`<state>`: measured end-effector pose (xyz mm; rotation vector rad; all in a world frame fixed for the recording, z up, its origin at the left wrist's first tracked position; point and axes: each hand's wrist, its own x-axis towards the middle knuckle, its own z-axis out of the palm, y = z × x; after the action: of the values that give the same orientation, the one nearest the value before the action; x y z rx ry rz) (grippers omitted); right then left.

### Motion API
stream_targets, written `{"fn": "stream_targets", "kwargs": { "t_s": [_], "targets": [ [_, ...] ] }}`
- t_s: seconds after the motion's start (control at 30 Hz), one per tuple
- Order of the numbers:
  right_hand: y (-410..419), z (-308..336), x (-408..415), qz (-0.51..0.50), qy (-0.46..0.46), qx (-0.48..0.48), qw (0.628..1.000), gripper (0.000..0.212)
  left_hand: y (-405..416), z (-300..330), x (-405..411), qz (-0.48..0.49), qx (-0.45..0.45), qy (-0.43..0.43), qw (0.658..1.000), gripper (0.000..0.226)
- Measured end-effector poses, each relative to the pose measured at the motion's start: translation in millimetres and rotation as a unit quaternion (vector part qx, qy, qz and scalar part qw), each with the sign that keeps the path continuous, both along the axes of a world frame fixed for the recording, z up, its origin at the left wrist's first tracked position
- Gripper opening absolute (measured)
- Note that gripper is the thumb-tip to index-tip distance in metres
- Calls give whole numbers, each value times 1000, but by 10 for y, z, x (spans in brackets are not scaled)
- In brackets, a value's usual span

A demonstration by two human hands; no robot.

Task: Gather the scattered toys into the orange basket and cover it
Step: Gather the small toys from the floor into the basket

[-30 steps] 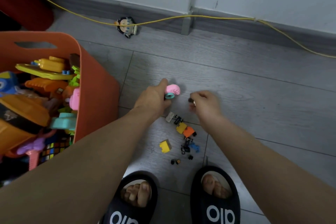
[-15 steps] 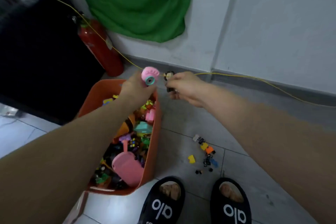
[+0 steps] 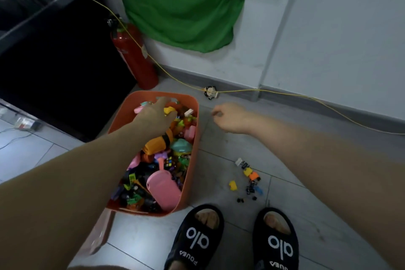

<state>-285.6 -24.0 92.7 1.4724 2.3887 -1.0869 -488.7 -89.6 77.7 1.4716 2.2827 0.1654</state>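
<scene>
Our left hand (image 3: 156, 114) reaches into the orange basket (image 3: 194, 160) (grip unclear); right hand (image 3: 230, 116) hovers beside it, loosely curled, grasping nothing.

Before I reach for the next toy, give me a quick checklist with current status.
1. Left hand over the orange basket: ok.
2. Left hand empty: cannot tell, fingers face down among the toys.
3. Right hand free: cannot tell, fingers curled, contents unclear.
4. Floor cleared: not ok, small toy pieces remain right of the basket, and a round toy lies by the yellow cable.
5. Basket covered: not ok, open top.
</scene>
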Motion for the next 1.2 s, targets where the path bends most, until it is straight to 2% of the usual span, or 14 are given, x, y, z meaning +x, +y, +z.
{"fn": "stream_targets", "kwargs": {
  "t_s": [0.07, 0.13, 0.23, 0.3, 0.43, 0.53, 0.6, 0.7, 0.77, 0.97, 1.2],
  "targets": [
    [96, -148, 321, -18, -46, -5, 999, 35, 53, -6, 242, -64, 53, 31, 996, 44],
    [139, -380, 640, -41, -99, -48, 993, 43, 95, -74, 543, -135, 85, 41, 986, 38],
    [113, -710, 1001, -45, -176, -131, 975, 65, 136, -256, 1043, -240, 37, 33, 970, 41],
    [62, -889, 1115, -29, -200, -150, 968, 79, 135, -513, 1298, -262, -59, 17, 963, 58],
    [-169, -1601, 1276, -15, -174, -192, 966, 115, 47, -1292, 1621, -257, -243, -12, 935, 113],
    [-508, -2128, 1421, -20, -128, -172, 977, 129, -12, -1691, 1705, -261, -284, 10, 923, 129],
    [-719, -2407, 1496, -35, -74, -131, 988, 131, -43, -1929, 1752, -263, -275, 11, 925, 132],
    [-971, -2757, 1520, -57, -24, -3, 998, 127, -167, -2248, 1807, -270, -241, -1, 932, 139],
    [-1026, -2880, 1537, -71, 2, 24, 997, 122, -241, -2376, 1809, -258, -228, -8, 939, 141],
    [-995, -2869, 1644, -15, -43, 36, 998, 118, -158, -2413, 1912, -300, -179, 21, 937, 140],
    [-950, -2797, 1625, -8, -91, 84, 992, 114, -154, -2447, 1812, -322, -195, -24, 926, 150]
  ]
}}
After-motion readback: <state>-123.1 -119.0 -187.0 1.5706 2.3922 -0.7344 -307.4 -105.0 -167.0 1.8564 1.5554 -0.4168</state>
